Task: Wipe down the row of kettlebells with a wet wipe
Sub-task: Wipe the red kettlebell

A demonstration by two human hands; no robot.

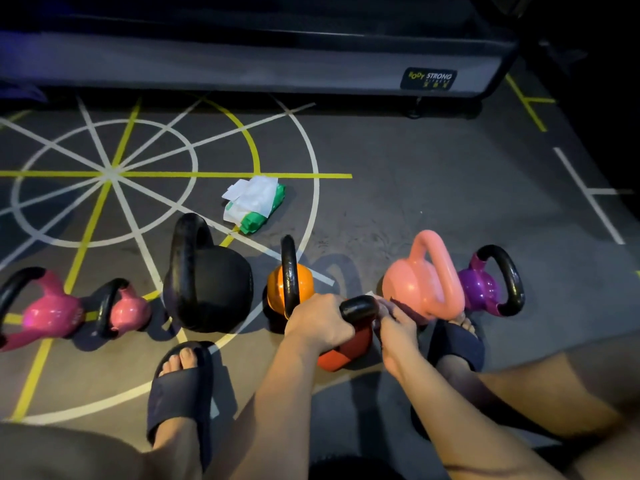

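Our left hand (317,322) clenches the red kettlebell (346,351) handle. Right hand (394,327) sits at the handle's right end; we cannot tell its grip. Risk: damp handle slips and the bell tips onto toes (462,322) just beside it.

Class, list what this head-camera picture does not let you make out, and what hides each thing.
Head view: most of the red kettlebell is hidden by the left hand gripping its handle, and by the forearm.
Head view: whether the right hand holds a wipe; its fingers cover the spot.
Head view: the far-left pink kettlebell is cut off by the left edge.
Head view: print on the wipe packet is too small.
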